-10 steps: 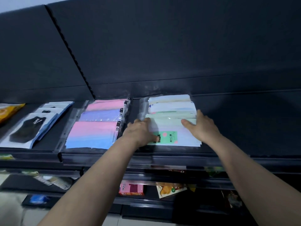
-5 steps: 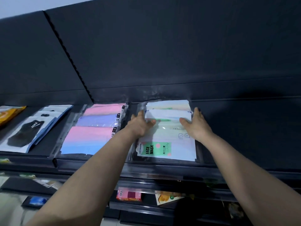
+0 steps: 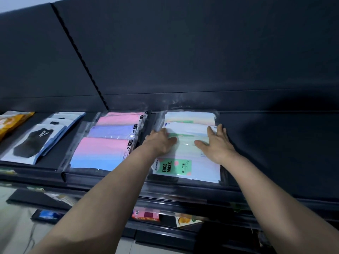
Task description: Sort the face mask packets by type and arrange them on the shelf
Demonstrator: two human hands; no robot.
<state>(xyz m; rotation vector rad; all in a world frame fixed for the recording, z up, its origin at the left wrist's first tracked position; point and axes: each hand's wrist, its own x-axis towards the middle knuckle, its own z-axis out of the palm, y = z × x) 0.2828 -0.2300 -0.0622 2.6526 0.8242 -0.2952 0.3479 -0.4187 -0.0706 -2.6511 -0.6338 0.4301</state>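
Note:
A row of overlapping pale green-and-white face mask packets [image 3: 189, 164] lies on the dark shelf [image 3: 275, 143]. My left hand [image 3: 161, 140] rests on the left side of a middle packet, thumb on top, its fingers partly hidden at the packet's edge. My right hand [image 3: 216, 142] lies flat on the right side of the same packets, fingers spread toward the back. The nearest packet reads "FACE MASK". To the left lies a row of pink-and-blue mask packets [image 3: 102, 149]. Further left is a row of black mask packets [image 3: 34, 142].
An orange packet [image 3: 11, 121] sits at the far left of the shelf. The shelf's back panel [image 3: 183, 61] rises behind the packets. Bare shelf stretches to the right of the green packets. Lower shelves hold a pink box [image 3: 146, 215] and other goods.
Both hands have slid from the nearest packet toward the back of the row. The front "FACE MASK" packet is now uncovered.

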